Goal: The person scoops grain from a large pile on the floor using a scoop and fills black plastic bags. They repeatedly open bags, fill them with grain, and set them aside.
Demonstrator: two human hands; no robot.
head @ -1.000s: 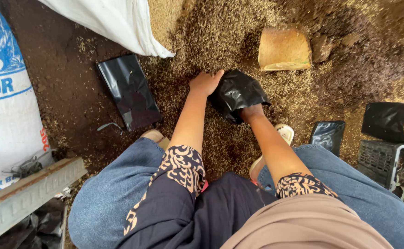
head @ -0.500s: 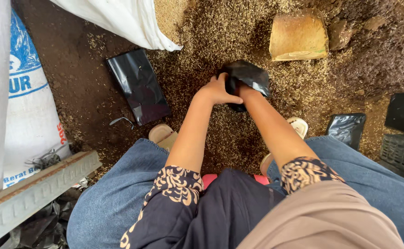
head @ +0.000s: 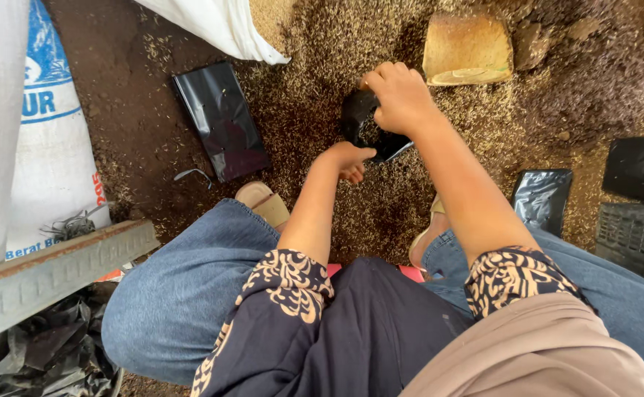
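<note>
Right hand (head: 403,99) clenched over the rim of a small black plastic grow bag (head: 366,129), holding it up above the husk-strewn ground (head: 314,66). Left hand (head: 347,158) curled just below the bag, touching its lower edge, perhaps pinching it. Flat black bag (head: 221,121) lying left of the held one; tan stone block (head: 467,50) just beyond; white sack (head: 50,140) far left.

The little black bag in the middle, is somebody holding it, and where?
Yes. The right hand grips the small black plastic bag at its top rim, and the left hand touches its lower edge. The bag sits over the husk-strewn ground.
</note>
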